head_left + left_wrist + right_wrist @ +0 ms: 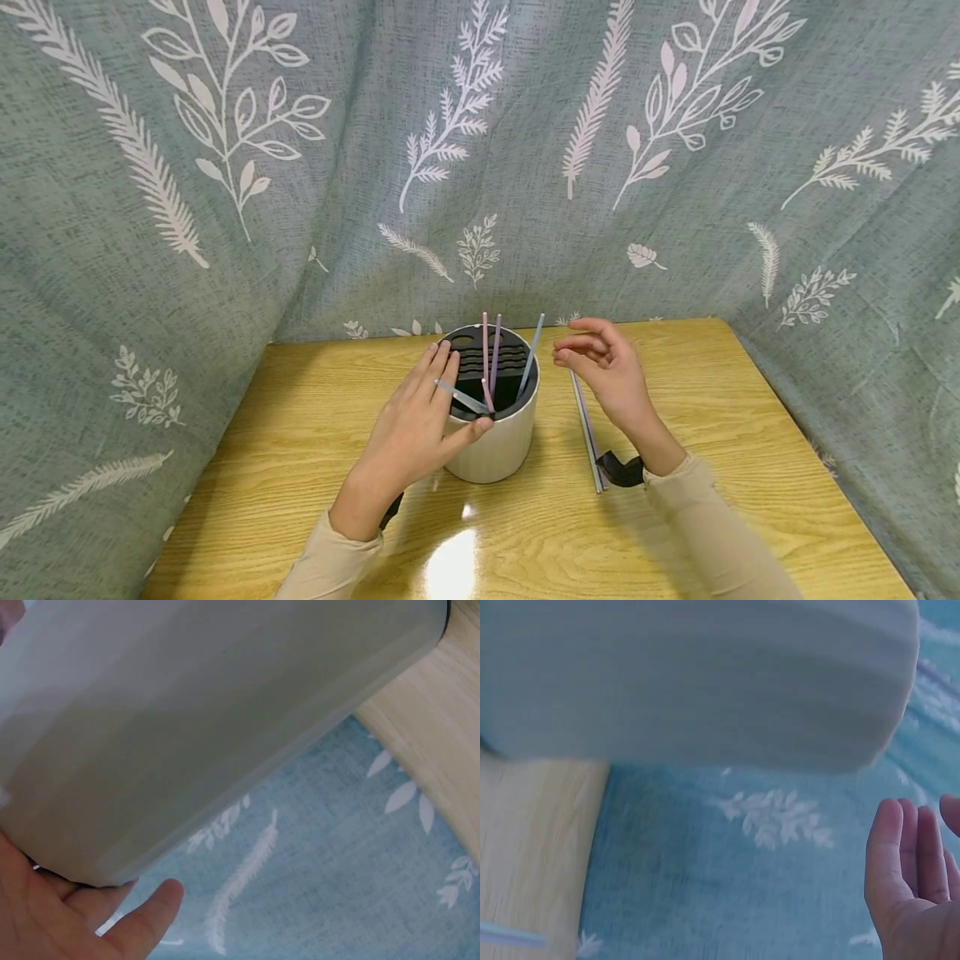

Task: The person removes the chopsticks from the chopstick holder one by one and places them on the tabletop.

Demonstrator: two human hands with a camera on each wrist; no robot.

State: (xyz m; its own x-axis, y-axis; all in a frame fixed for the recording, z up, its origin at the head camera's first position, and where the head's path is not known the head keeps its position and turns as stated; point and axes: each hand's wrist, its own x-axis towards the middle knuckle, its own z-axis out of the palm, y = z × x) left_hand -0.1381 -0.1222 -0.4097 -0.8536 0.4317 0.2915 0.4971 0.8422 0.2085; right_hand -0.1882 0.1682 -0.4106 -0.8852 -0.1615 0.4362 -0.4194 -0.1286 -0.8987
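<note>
A white, round desk organizer (491, 450) with a black slotted top (468, 362) stands upright on the table. Several thin straws, pink (485, 337), purple (497, 350) and blue (533, 350), stick up from its open section, and a pale blue straw (467, 398) leans left. My left hand (412, 425) rests on its rim, fingers extended along the left side and thumb at the front. Just right of the organizer, my right hand (607, 371) hovers with loosely bent fingers (885, 847) and nothing between them. More straws (586, 429) lie side by side under that hand.
The wooden table (300, 467) reaches back to a blue-green curtain (360, 150) with white leaf prints, which also hangs along both sides. Each wrist carries a black strap (621, 469).
</note>
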